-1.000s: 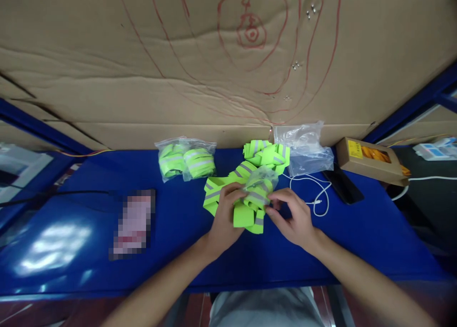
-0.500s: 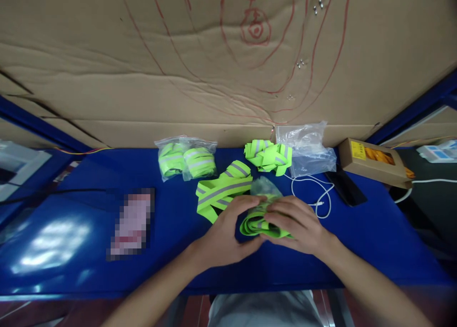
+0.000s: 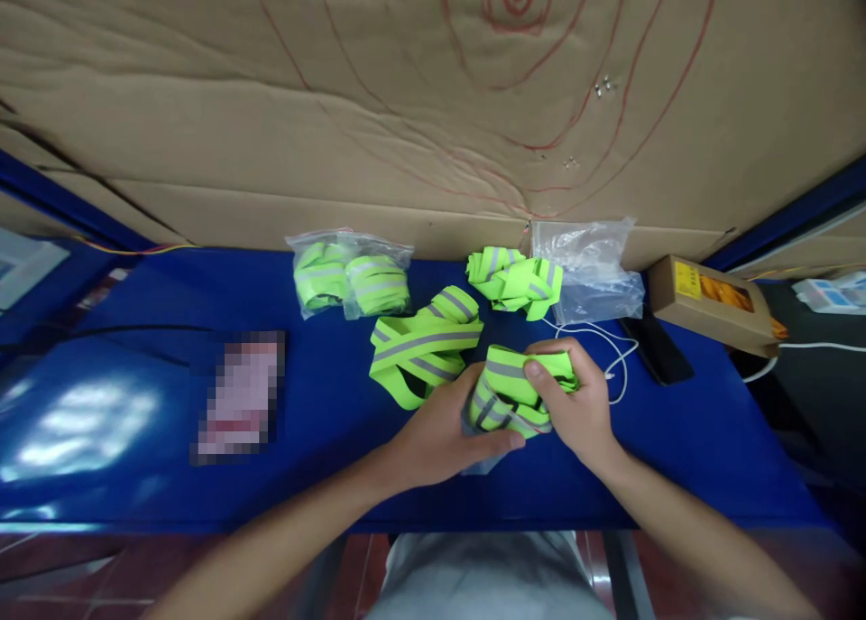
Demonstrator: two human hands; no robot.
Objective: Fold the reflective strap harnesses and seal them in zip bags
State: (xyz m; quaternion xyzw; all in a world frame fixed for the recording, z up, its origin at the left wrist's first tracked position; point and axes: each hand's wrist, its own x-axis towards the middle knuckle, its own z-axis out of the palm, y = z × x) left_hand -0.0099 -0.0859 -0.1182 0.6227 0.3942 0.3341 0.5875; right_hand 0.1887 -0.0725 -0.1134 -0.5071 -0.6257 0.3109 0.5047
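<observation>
Between my two hands is a folded bundle of reflective strap, neon yellow-green with grey stripes. My left hand wraps its left side, with the thumb along the bottom. My right hand grips the right end, thumb pressed on top and fingers behind. Part of a clear plastic bag shows beneath the bundle near my left hand; how far it covers the strap I cannot tell. Just left of the hands lies a loose reflective strap, crossed over itself. A crumpled reflective strap rests farther back.
Two bagged strap rolls stand at the back left. Clear plastic bags lie at the back right, near a white cable, a black phone and a cardboard box. A blurred-out pink object lies left. Cardboard walls the back.
The bundle has been turned, so its striped outer face now shows instead of the coiled end. My right thumb has moved on top of it. The camera view has shifted slightly.
</observation>
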